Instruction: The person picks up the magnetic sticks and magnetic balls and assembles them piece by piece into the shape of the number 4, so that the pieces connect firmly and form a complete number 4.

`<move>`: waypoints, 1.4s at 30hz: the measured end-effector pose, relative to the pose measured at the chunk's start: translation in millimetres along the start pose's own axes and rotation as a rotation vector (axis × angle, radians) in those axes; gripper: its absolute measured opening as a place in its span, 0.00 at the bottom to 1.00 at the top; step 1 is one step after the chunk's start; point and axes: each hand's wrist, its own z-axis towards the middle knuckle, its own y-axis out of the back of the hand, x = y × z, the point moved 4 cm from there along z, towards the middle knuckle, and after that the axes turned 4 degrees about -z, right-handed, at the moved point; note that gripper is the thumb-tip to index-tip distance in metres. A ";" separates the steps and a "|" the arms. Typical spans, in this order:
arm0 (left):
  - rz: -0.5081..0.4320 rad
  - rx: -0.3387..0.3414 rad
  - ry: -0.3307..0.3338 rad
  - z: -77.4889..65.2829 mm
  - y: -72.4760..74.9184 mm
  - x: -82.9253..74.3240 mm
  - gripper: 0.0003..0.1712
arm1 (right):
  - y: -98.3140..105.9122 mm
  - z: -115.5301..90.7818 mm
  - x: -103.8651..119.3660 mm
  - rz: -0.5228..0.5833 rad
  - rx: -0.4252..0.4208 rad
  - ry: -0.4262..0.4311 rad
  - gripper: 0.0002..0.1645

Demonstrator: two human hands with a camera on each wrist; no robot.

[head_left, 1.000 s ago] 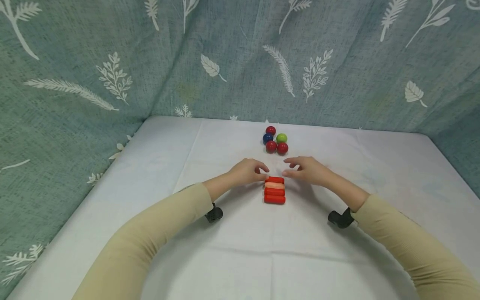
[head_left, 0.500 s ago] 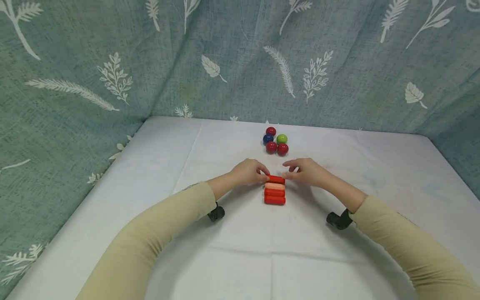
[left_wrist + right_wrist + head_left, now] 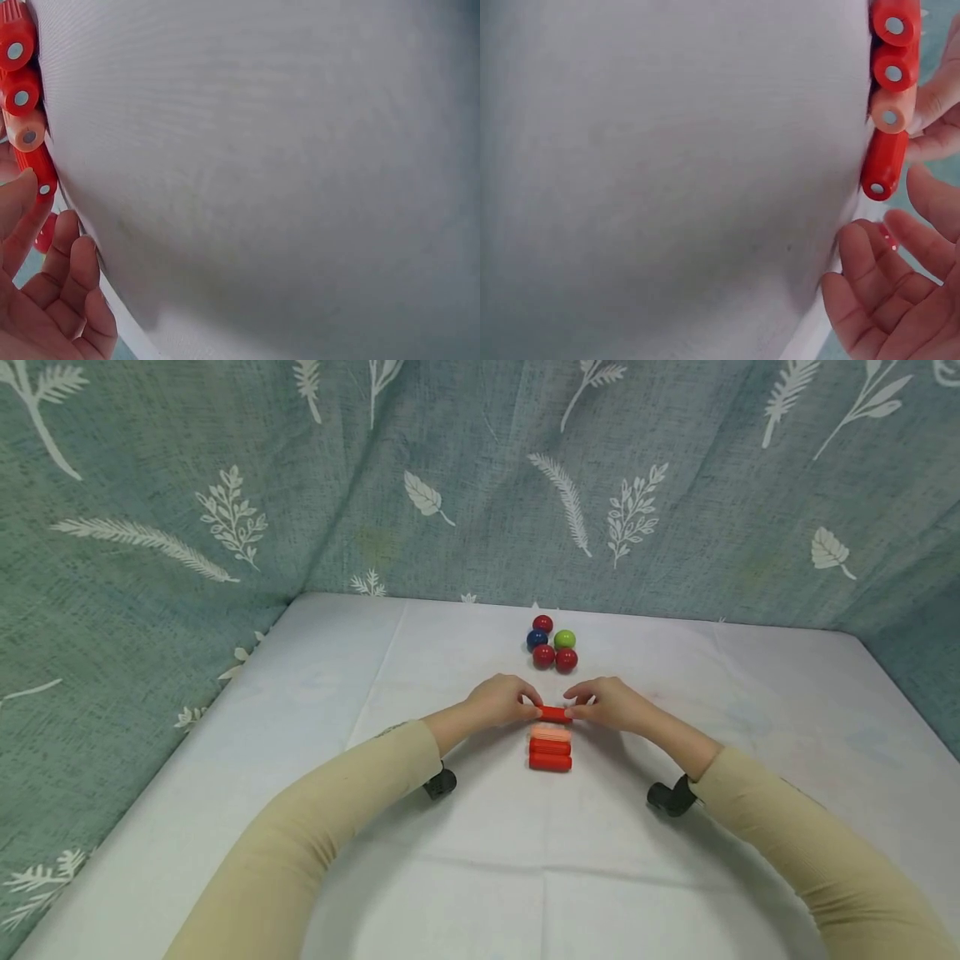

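A row of short plastic rods lies mid-table, each with a round silvery disc in its end. My left hand (image 3: 504, 699) pinches the left end of the farthest red rod (image 3: 554, 714) between thumb and index finger. This rod sits slightly apart from the orange rod (image 3: 551, 735), beyond which come two more red ones, the nearest being a red rod (image 3: 551, 762). My right hand (image 3: 609, 702) hovers by the far rod's right end, thumb and index finger spread. In the right wrist view the rod's disc end (image 3: 877, 187) faces these fingers, with a gap between.
Behind the hands, near the table's back, sits a cluster of shiny balls: a blue ball (image 3: 537, 640), a green ball (image 3: 565, 640) and red balls, one of them a red ball (image 3: 566, 660). A leaf-patterned curtain (image 3: 480, 485) hangs beyond the white tablecloth (image 3: 465, 893).
My left hand has taken hold of the farthest red rod and shifted it a little away from the orange one, slightly right. My right hand has drawn in closer to its right end.
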 end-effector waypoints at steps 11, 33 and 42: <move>-0.007 -0.026 0.007 2.6 -0.1 -2.2 0.14 | -1.7 6.5 -1.0 0.026 0.006 -0.018 0.18; -0.048 -0.019 0.040 10.2 0.6 -3.5 0.15 | -3.9 10.8 -5.8 0.039 0.013 -0.092 0.14; -0.050 -0.167 0.050 22.7 24.9 -1.7 0.19 | -3.8 11.4 -5.1 0.063 0.045 -0.111 0.15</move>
